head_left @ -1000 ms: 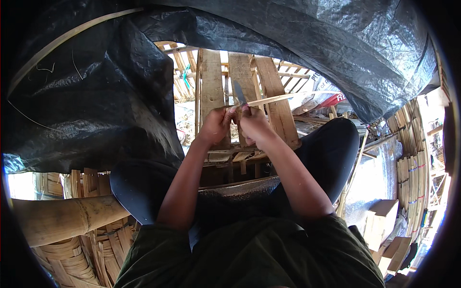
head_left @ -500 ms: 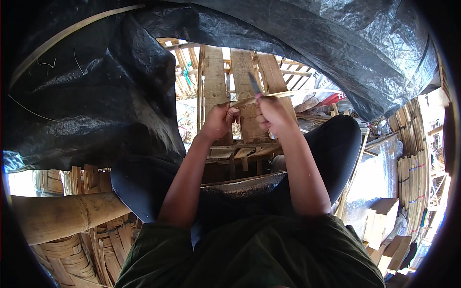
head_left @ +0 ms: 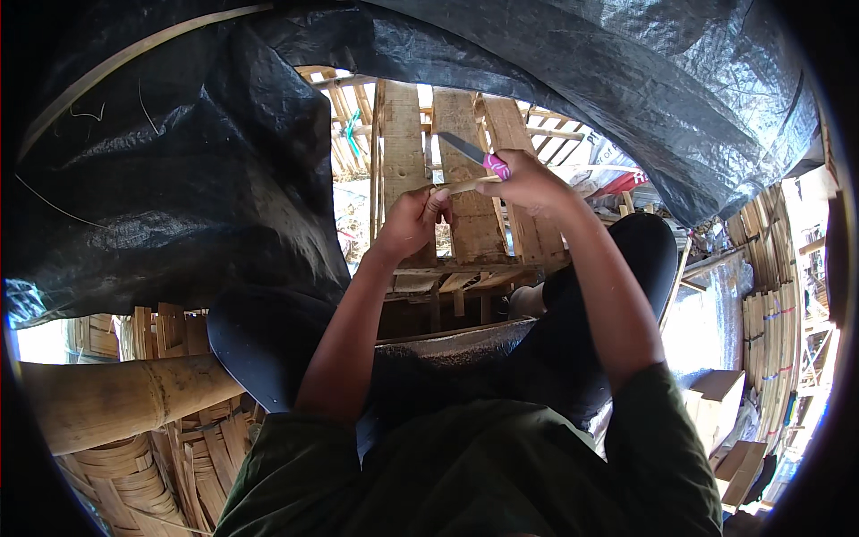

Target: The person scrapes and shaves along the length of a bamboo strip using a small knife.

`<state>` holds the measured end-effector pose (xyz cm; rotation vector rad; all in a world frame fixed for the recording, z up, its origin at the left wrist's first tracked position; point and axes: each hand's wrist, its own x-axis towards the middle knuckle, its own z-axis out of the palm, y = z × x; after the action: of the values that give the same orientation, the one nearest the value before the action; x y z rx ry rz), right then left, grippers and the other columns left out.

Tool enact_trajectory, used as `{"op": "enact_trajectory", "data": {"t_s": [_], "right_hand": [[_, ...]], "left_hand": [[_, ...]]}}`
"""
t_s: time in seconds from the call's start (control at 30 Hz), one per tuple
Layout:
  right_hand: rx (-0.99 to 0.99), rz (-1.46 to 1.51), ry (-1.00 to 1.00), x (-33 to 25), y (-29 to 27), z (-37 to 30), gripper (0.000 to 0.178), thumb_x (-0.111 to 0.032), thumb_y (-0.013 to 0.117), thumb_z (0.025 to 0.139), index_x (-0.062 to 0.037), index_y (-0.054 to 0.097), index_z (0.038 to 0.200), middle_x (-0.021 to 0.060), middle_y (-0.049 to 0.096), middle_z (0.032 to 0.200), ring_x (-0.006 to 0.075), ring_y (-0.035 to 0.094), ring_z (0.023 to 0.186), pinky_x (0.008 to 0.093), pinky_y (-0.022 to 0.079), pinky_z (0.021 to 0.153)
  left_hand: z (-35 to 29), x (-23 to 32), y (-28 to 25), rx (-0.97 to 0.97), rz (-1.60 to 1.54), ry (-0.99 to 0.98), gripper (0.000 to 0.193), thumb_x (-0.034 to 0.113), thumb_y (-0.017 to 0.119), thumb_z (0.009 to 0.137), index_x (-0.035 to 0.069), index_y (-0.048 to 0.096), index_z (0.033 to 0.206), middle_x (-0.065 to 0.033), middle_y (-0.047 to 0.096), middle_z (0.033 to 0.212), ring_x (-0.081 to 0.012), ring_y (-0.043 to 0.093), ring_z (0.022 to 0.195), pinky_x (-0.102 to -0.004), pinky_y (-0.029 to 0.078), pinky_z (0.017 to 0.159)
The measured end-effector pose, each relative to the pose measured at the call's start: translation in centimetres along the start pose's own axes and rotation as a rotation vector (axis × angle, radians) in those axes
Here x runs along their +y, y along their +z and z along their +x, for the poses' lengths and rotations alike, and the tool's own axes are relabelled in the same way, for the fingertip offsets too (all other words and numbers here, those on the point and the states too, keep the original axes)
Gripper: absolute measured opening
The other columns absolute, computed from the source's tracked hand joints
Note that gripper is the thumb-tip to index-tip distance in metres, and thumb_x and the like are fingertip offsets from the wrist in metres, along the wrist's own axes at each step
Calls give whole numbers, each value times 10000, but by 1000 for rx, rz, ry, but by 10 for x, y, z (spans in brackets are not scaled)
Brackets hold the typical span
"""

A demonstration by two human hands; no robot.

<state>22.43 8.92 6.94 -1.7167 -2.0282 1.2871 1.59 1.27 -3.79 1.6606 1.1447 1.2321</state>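
Observation:
My left hand (head_left: 410, 224) is closed, its thumb and fingers pinching the end of a thin pale strip (head_left: 465, 186) that looks like bamboo. The strip runs rightward to my right hand (head_left: 535, 184), which is wrapped round a knife (head_left: 463, 149) with a pink patterned handle. The blade points up and to the left, above the strip and apart from my left fingers. Whether my right fingers also grip the strip is hard to make out. Beneath both hands stands a bench of rough wooden planks (head_left: 472, 228).
Dark plastic sheeting (head_left: 179, 170) hangs at the left and across the top. A thick bamboo pole (head_left: 125, 403) lies by my left knee, above bundled strips (head_left: 116, 474). To the right are cardboard boxes (head_left: 716, 403) and stacked bamboo slats (head_left: 771, 340).
My right hand has moved right and slightly up, turning the knife so its blade tilts further left. The left hand stays nearly in place, still pinching the strip.

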Motion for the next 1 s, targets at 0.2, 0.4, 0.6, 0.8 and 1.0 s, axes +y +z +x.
{"op": "enact_trajectory", "data": {"t_s": [0.2, 0.4, 0.6, 0.8, 1.0], "right_hand": [[-70, -402, -199, 9, -22, 19, 442, -351, 751, 876, -10, 638, 1133, 158, 700, 958, 260, 673, 929, 388, 511, 845], [80, -570, -324, 38, -23, 28, 445, -291, 742, 871, -17, 624, 1201, 216, 695, 1051, 364, 675, 1021, 426, 515, 886], [113, -565, -370, 33, -18, 36, 421, -292, 784, 836, -33, 669, 1148, 202, 703, 1030, 370, 677, 1015, 453, 517, 874], [204, -571, -442, 39, -8, 45, 330, -272, 786, 830, -117, 710, 1112, 151, 722, 968, 356, 693, 954, 446, 540, 817], [168, -563, -342, 33, -8, 50, 314, -268, 782, 835, -118, 708, 1101, 148, 724, 966, 352, 695, 960, 458, 537, 829]], "left_hand": [[-3, 0, -2, 112, 8, -13, 391, 321, 485, 1072, -5, 674, 964, -60, 637, 727, -105, 537, 662, -283, 469, 637], [-4, 19, -11, 138, -83, -12, 365, 297, 504, 1067, 26, 640, 1270, -29, 647, 813, -84, 532, 704, -261, 463, 646], [-8, 53, -44, 187, 240, -145, 262, 237, 585, 1029, 56, 725, 1156, -31, 705, 873, -63, 567, 686, -245, 478, 619], [3, 60, -53, 526, 491, 220, 163, 94, 762, 871, 104, 789, 1031, -81, 732, 916, -105, 640, 729, -245, 500, 669], [-4, 61, -63, 639, 299, 89, 118, 43, 749, 883, 13, 776, 994, -87, 713, 913, -140, 659, 832, -274, 511, 770]]}}
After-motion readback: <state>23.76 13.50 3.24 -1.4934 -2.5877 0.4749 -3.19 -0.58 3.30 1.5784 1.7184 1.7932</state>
